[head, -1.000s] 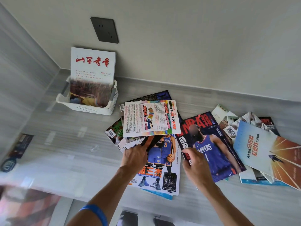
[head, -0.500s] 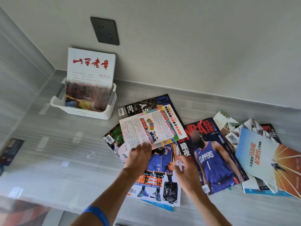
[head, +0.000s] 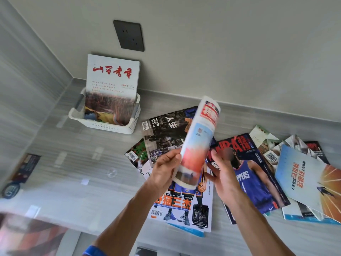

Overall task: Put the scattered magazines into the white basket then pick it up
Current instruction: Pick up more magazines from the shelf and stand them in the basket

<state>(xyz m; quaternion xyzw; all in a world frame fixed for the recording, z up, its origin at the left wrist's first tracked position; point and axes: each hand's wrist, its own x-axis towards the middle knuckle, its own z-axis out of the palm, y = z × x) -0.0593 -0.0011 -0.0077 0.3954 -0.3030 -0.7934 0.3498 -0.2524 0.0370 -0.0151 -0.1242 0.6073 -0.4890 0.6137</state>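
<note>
My left hand [head: 164,170] grips the lower edge of a thin, bent magazine [head: 199,137] and holds it upright above the pile. My right hand [head: 223,174] hovers beside it with fingers spread, holding nothing. The white basket [head: 110,126] stands in the back left corner, and a white magazine with red characters [head: 112,85] stands upright in it. Scattered on the counter lie a black magazine [head: 166,133], a basketball magazine with a white border [head: 184,206], a Clippers NBA magazine [head: 252,174] and a blue and orange one [head: 310,180].
The grey counter [head: 73,174] meets walls at the back and left. A dark wall socket [head: 129,35] sits above the basket. Several more leaflets [head: 267,143] lie at the right. A dark card [head: 24,169] rests at the counter's left edge.
My left hand has lifted the thin magazine off the pile and turned it upright, so it now bends in the air. My right hand rose beside it.
</note>
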